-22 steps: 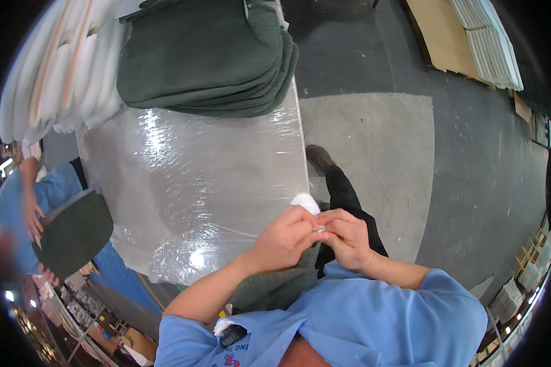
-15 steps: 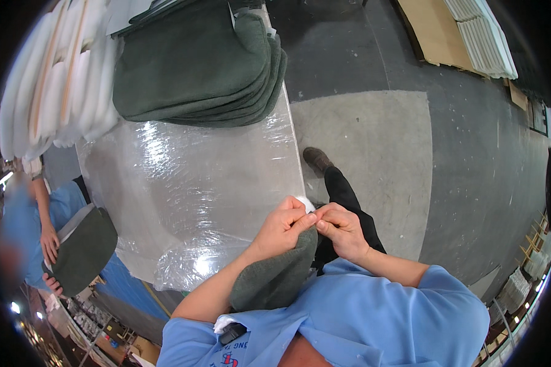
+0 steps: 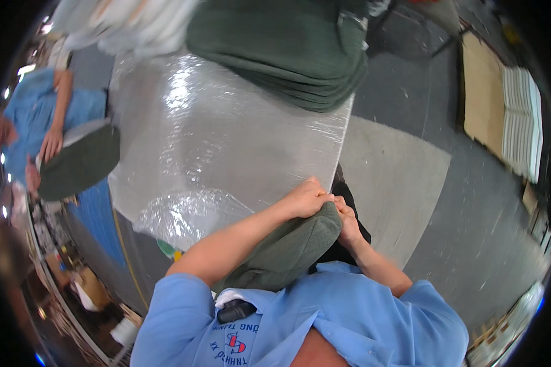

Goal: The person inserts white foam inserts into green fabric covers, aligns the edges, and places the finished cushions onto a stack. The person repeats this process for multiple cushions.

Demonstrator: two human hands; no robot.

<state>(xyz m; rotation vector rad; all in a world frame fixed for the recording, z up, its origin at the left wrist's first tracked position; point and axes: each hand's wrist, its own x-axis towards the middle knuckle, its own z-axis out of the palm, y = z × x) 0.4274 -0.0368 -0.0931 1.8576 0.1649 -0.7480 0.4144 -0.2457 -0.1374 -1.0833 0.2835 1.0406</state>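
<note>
A dark green fabric cushion (image 3: 291,248) rests against my front, its far end raised at the table's near right corner. My left hand (image 3: 309,197) is closed on the edge at that end, fingers bunched. Right beside it, my right hand (image 3: 347,221) pinches the same edge from the other side. The hands nearly touch, and my fingers hide the part of the edge between them. Farther away on the table lies a stack of several similar green cushions (image 3: 281,46).
Clear plastic film covers the table (image 3: 226,134). Thick white padding (image 3: 122,24) is piled at the far left. At the left a co-worker (image 3: 58,101) holds another green cushion (image 3: 82,162). Cardboard (image 3: 483,92) and stacked white sheets (image 3: 521,122) stand at the far right.
My view has turned, so the table and stack appear farther right. White filling that showed by my fingers is out of sight, and both hands have shifted along the cushion's edge.
</note>
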